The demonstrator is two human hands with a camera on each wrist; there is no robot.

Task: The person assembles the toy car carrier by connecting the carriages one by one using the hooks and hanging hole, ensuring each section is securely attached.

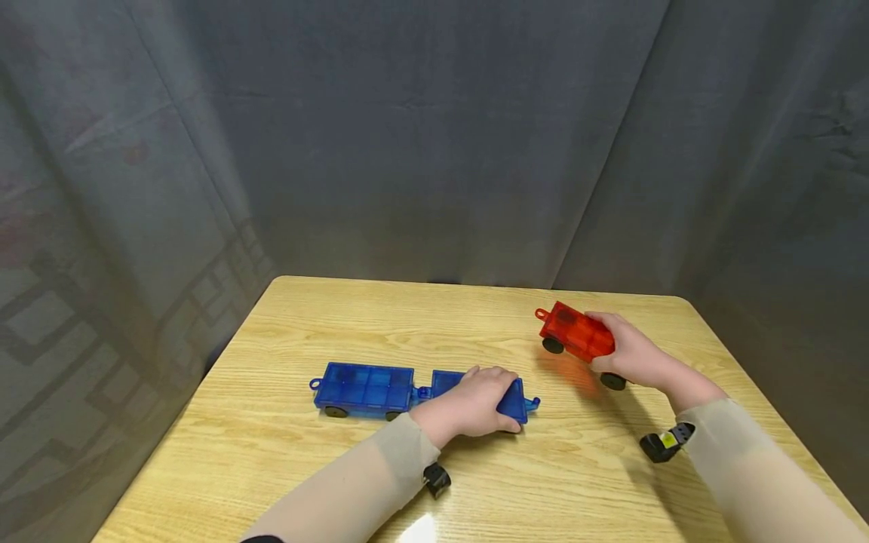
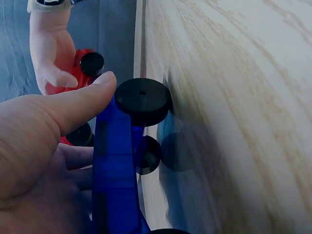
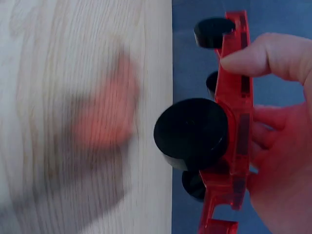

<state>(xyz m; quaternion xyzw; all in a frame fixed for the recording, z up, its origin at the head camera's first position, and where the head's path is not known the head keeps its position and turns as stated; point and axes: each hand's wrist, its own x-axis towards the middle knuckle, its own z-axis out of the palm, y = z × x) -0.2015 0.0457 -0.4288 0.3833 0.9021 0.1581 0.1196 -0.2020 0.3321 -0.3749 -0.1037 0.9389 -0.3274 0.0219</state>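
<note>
Two blue toy train cars sit in a row on the table and meet end to end at a ring coupling (image 1: 424, 393). My left hand (image 1: 478, 401) grips the sides of the right-hand blue car (image 1: 444, 381); the left-hand blue car (image 1: 366, 388) stands untouched. In the left wrist view, the thumb lies along the blue side (image 2: 114, 161), above a black wheel (image 2: 143, 100). Off to the right, my right hand (image 1: 631, 351) holds a red toy train car (image 1: 577, 332) tilted above the table. Its wheels (image 3: 192, 134) hang clear of the wood in the right wrist view.
The light wooden table (image 1: 285, 467) has its far edge against a grey curtain (image 1: 421, 151), with curtain on both sides too. A hook (image 1: 533, 404) sticks out from the blue row's right end, and a ring (image 1: 315, 384) from its left.
</note>
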